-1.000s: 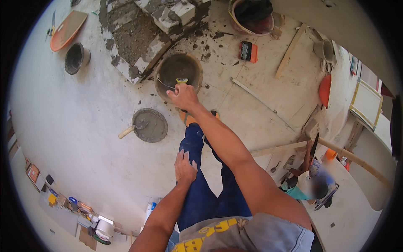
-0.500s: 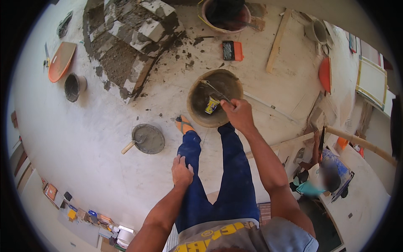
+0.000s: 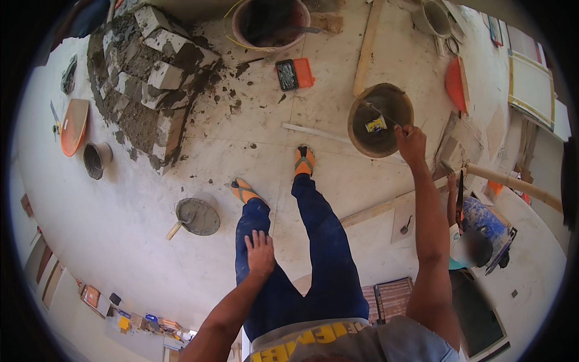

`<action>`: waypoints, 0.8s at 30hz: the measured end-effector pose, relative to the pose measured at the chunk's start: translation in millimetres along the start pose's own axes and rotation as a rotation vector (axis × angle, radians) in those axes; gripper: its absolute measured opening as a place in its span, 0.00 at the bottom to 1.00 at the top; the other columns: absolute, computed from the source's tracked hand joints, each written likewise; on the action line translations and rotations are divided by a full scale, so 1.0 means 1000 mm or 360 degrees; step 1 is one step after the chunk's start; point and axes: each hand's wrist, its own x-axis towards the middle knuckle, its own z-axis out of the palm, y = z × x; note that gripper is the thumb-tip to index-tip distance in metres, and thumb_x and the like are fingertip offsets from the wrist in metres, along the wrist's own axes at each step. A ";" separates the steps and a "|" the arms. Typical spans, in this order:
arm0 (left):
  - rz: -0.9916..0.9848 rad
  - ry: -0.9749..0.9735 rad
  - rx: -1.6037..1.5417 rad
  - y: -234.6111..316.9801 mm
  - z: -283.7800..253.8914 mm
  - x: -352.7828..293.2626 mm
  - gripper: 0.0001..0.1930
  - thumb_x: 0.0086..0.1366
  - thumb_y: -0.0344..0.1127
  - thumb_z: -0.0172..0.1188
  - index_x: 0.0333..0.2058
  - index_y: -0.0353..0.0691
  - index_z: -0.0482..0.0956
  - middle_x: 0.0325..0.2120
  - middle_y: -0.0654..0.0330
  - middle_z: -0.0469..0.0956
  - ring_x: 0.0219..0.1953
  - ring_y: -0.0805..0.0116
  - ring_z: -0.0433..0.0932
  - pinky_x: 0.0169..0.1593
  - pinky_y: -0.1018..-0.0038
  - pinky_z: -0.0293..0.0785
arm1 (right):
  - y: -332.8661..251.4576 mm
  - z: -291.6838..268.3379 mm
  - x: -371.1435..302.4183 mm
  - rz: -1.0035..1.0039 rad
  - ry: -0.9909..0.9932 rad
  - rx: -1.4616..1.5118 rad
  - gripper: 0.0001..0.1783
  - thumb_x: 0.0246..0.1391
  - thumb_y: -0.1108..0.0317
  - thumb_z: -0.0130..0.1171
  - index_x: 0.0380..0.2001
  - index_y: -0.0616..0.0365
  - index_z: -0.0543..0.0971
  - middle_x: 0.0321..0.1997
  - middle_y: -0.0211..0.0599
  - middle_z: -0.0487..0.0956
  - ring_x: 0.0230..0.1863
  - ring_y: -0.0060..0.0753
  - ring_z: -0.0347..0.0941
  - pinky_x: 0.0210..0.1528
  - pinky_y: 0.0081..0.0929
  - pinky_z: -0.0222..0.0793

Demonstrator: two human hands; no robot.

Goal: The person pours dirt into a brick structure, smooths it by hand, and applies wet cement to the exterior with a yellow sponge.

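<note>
Out to the right, my right hand (image 3: 411, 145) is closed at the near rim of a round brown bucket (image 3: 357, 128), gripping its thin wire handle. A small yellow, blue and white packet or cup (image 3: 376, 125) lies inside the bucket. My left hand (image 3: 260, 252) rests flat on my left thigh, fingers spread, holding nothing. On the floor to its left stands a bucket of wet grey mortar (image 3: 202, 217), with a trowel handle (image 3: 174, 230) sticking over its rim.
Mortared blocks (image 3: 164, 75) rise at the far left. A box of nails (image 3: 287, 75), a large tub (image 3: 235, 24) and a wooden plank (image 3: 367, 51) lie ahead. Another person (image 3: 473, 248) is low at the right, near a bamboo pole (image 3: 512, 196). A small grey bucket (image 3: 99, 158) stands left.
My right hand has carried the brown bucket to the right, away from my feet. My right foot has come into view. The left hand's fingers have spread on the thigh.
</note>
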 end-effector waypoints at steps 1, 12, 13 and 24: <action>0.0140 -0.0146 -0.0086 0.018 -0.002 -0.004 0.25 0.71 0.36 0.58 0.65 0.39 0.75 0.71 0.47 0.69 0.77 0.46 0.61 0.76 0.38 0.52 | 0.028 0.006 0.014 -0.0073 0.0060 -0.0036 0.24 0.62 0.55 0.67 0.22 0.65 0.80 0.22 0.56 0.78 0.27 0.62 0.78 0.33 0.53 0.71; 0.0906 -0.1140 -0.0602 0.099 0.039 -0.143 0.16 0.72 0.38 0.52 0.49 0.44 0.87 0.48 0.53 0.86 0.53 0.54 0.86 0.67 0.38 0.63 | 0.131 0.059 0.088 0.0028 -0.0131 -0.0268 0.21 0.65 0.54 0.62 0.33 0.65 0.86 0.34 0.61 0.83 0.41 0.67 0.82 0.48 0.59 0.74; 0.0962 -0.1067 -0.0607 0.093 0.010 -0.155 0.16 0.72 0.37 0.52 0.49 0.43 0.87 0.49 0.52 0.85 0.55 0.54 0.85 0.68 0.37 0.62 | 0.135 0.059 0.095 0.0018 -0.0115 -0.0272 0.21 0.65 0.54 0.62 0.33 0.65 0.85 0.33 0.61 0.83 0.42 0.67 0.82 0.49 0.59 0.75; 0.1129 -0.1200 -0.0778 0.076 -0.034 -0.102 0.20 0.66 0.41 0.64 0.53 0.39 0.85 0.53 0.49 0.83 0.60 0.48 0.82 0.65 0.37 0.71 | 0.004 0.108 0.077 -0.0337 0.0095 -0.0842 0.22 0.64 0.59 0.62 0.56 0.59 0.80 0.58 0.51 0.82 0.57 0.56 0.81 0.61 0.59 0.73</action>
